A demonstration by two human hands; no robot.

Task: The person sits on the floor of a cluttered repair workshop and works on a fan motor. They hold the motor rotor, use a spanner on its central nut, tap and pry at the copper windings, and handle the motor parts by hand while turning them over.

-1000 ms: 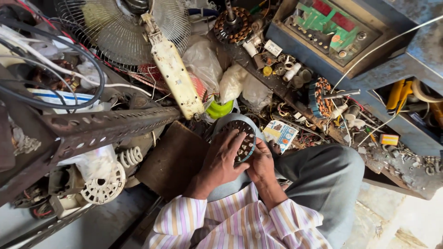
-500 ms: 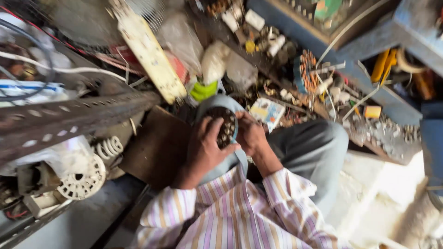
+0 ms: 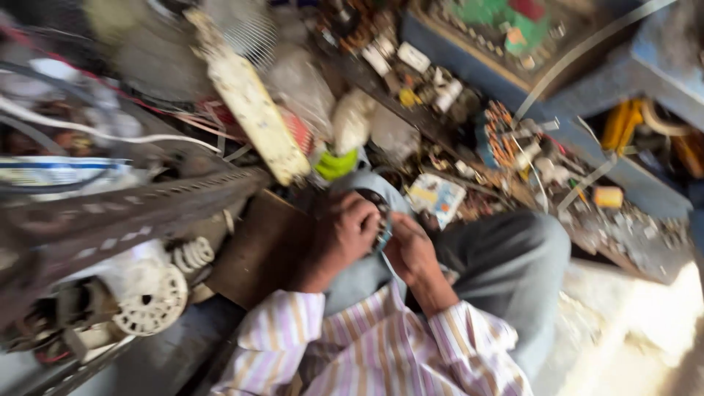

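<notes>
The workplace is a crowded repair corner, recorded under heavy motion blur. A blue cabinet point(image 3: 469, 70) runs across the top right with a green circuit panel point(image 3: 513, 18) set into it. A perforated metal rail point(image 3: 132, 209) crosses the left side, and a long cream power strip point(image 3: 249, 106) lies diagonally above it. A brown board point(image 3: 260, 249) sits below the rail, with a white round slotted part point(image 3: 150, 301) to its left. A copper-wound coil point(image 3: 499, 136) rests among loose parts near the cabinet, and a small printed card point(image 3: 436, 196) lies just beside the person's knee.

The person sits with grey trousers point(image 3: 506, 271) and striped sleeves point(image 3: 352, 352). The round motor winding point(image 3: 378, 216) is held over the lap, between both hands, near the centre of the view.

The left hand point(image 3: 345, 235) is curled around the winding's left edge, fingers closed over its rim. The right hand point(image 3: 411, 249) is pressed against its right side, fingers bent inward; whether it grips the part or pinches a wire there cannot be told through the blur.

Judgement: the step in hand appears to be close manual work on the winding, either seating or inspecting the coils. The next move would call for a steady hold by the left hand while the right works finely along the coil slots, rotating the piece as needed.
</notes>
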